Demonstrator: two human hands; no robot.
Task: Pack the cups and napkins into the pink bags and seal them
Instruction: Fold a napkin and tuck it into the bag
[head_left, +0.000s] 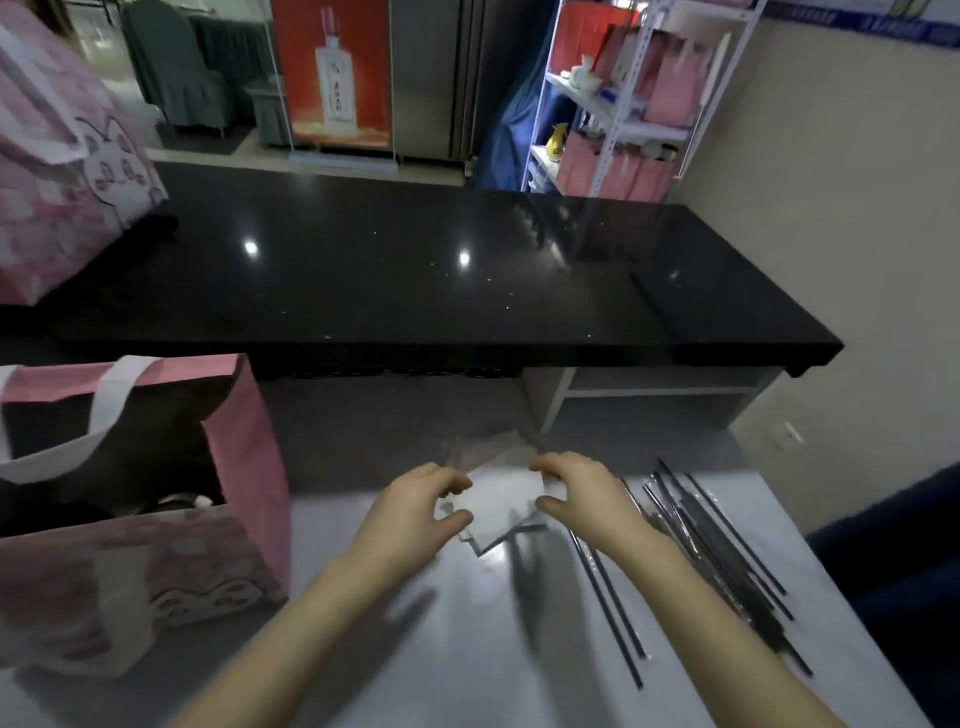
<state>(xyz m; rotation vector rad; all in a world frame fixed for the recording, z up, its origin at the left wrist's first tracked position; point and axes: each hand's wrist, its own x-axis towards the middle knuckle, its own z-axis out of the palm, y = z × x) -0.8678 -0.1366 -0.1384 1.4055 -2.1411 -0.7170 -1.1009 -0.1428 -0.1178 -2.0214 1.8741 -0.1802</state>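
Currently napkin step: left hand (422, 506) and right hand (574, 491) both pinched the white napkins (501, 506) by opposite edges, low over the grey table (467, 649) beside the straws (717, 545). Open pink bag (244, 467) stood to the left w/ something inside, prob. a cup but too dark to tell. Next move IMO: carry the napkins left and drop them in w/o fanning the stack.

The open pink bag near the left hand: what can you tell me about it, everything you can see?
The pink bag looks like paper, with a pale lacy pattern on its front and flat white handles. It stands upright on the light table, its mouth open and unsealed. The inside is dark; something pale lies low within, too dim to identify. Neither hand touches it.
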